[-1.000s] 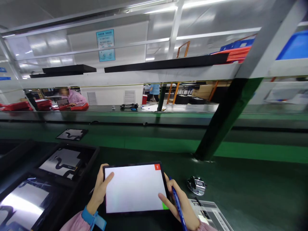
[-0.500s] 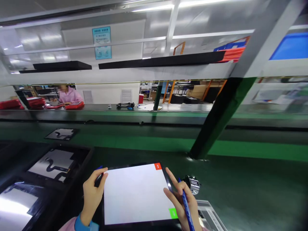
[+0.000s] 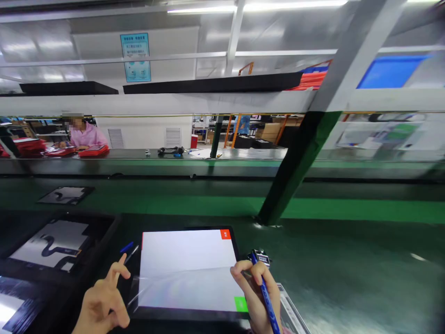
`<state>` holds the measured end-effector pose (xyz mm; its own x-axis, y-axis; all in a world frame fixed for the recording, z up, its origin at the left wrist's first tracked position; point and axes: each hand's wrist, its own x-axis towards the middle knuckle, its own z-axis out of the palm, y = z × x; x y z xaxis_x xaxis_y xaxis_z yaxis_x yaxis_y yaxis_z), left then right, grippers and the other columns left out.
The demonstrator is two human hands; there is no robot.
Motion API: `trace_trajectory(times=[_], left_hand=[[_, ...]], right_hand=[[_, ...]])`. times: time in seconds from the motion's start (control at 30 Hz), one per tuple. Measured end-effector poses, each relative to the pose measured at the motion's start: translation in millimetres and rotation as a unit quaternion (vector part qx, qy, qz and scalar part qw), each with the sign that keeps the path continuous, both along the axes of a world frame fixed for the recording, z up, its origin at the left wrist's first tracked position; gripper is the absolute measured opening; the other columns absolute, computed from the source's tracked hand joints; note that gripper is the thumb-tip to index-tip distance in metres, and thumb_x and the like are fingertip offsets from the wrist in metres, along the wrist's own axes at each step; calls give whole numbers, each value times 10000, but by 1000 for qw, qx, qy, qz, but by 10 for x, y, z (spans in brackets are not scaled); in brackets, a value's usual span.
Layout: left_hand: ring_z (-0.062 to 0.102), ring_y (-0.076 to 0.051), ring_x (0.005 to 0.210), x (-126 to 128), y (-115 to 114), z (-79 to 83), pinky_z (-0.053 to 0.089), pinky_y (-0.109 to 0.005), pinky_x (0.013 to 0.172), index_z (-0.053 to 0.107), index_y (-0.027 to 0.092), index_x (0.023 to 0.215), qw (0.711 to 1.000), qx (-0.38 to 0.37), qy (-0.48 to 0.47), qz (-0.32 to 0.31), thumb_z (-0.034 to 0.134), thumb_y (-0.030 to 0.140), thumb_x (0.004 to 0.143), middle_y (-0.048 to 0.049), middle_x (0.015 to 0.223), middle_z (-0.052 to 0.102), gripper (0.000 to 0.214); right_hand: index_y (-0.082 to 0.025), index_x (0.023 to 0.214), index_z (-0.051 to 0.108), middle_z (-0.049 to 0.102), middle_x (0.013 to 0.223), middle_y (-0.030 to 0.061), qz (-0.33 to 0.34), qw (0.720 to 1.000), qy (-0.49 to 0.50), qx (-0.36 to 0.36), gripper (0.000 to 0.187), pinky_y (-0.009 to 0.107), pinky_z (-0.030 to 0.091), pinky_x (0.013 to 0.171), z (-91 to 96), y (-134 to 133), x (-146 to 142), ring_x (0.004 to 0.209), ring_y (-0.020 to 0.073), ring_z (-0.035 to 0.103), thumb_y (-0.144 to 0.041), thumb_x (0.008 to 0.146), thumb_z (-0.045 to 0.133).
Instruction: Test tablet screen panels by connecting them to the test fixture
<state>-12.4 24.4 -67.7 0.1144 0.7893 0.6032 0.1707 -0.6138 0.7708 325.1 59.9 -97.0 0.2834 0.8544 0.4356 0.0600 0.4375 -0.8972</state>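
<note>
A tablet-like display panel (image 3: 187, 250) lies in front of me, lit white with a red patch at its upper right corner and a green one at the lower right. Clear film (image 3: 184, 287) shows as creases and faint colours over its lower half. My right hand (image 3: 259, 292) is closed round a blue pen (image 3: 267, 301), thumb and forefinger at the panel's right edge; whether they also pinch the film cannot be made out. To the panel's left is my left hand (image 3: 104, 299), fingers bent and apart, near the film's streaked edge.
Left are dark trays with panels (image 3: 52, 246) and another panel (image 3: 66, 195). A blue-tipped pen-like item (image 3: 127, 247) lies beside the lit panel, a metal tally counter (image 3: 260, 257) to its right. A slanted post (image 3: 295, 171) rises behind. Across the bench sits a person in pink (image 3: 85, 134).
My left hand has let go of the panel's upper left edge and moved down and left. My right fingers have curled in. Film creases now show over the panel. The view has turned slightly right.
</note>
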Motion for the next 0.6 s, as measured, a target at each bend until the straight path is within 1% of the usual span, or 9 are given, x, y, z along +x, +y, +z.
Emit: trace_trajectory(times=[0.03,0.1,0.13,0.2,0.27,0.33,0.4,0.53,0.6], left_hand=[[604,-281,1091,15,2,12,230,-672,1116,737,443,893,1000,-7,-7,3,772,405,750,31,632,723,152],[463,-335,1300,80,24,12,281,-647,1106,632,470,1175,999,-35,-33,22,837,502,621,15,1157,708,591],[352,-362,1377,122,41,-9,284,-635,1108,503,462,1325,996,-59,-45,40,860,539,552,9,1409,536,855],[199,-389,1433,199,79,-105,244,-615,1130,291,412,1463,988,-130,-75,49,869,580,499,-2,1583,239,1137],[258,-398,1410,245,109,-251,250,-602,1132,386,363,1435,961,-237,-141,26,846,587,539,-40,1529,368,1033],[388,-431,1335,264,120,-373,324,-602,1098,579,291,1292,901,-372,-223,-2,850,577,523,-96,1337,599,864],[476,-461,1257,287,107,-393,382,-595,1062,634,220,1200,839,-471,-273,7,910,465,464,-137,1168,700,823],[531,-487,1185,381,53,-166,432,-592,1015,473,170,1351,784,-515,-338,76,966,268,328,-147,999,755,1139],[564,-479,1148,409,33,-77,464,-601,974,389,220,1412,763,-517,-377,93,960,251,334,-97,927,774,1221]], right_hand=[[-255,688,281,652,709,0,-3,1000,15,7,449,267,381,490,10,-6,6,525,153,494,-297,826,706],[-252,680,275,619,674,-15,5,999,48,23,463,256,371,488,37,-16,3,530,146,477,-308,824,711],[-251,680,275,618,680,-15,14,998,59,24,464,252,369,487,55,-22,-7,529,141,470,-316,828,710],[-249,681,277,618,682,-20,23,996,76,28,465,241,357,473,99,-35,-41,502,124,438,-322,833,710],[-246,674,277,617,668,-25,26,995,85,40,474,233,355,465,155,-45,-86,488,116,430,-315,829,719],[-244,664,283,618,653,-23,34,994,86,58,470,232,374,472,221,-50,-120,503,124,468,-308,831,718],[-242,657,293,624,655,-14,58,993,77,64,453,237,404,493,288,-49,-121,539,139,516,-299,843,703],[-243,654,300,675,680,15,132,991,19,30,424,262,473,522,345,-71,-23,593,173,607,-288,858,669],[-246,642,299,706,681,37,143,988,-50,34,411,324,544,645,303,-129,27,817,254,690,-258,862,646]])
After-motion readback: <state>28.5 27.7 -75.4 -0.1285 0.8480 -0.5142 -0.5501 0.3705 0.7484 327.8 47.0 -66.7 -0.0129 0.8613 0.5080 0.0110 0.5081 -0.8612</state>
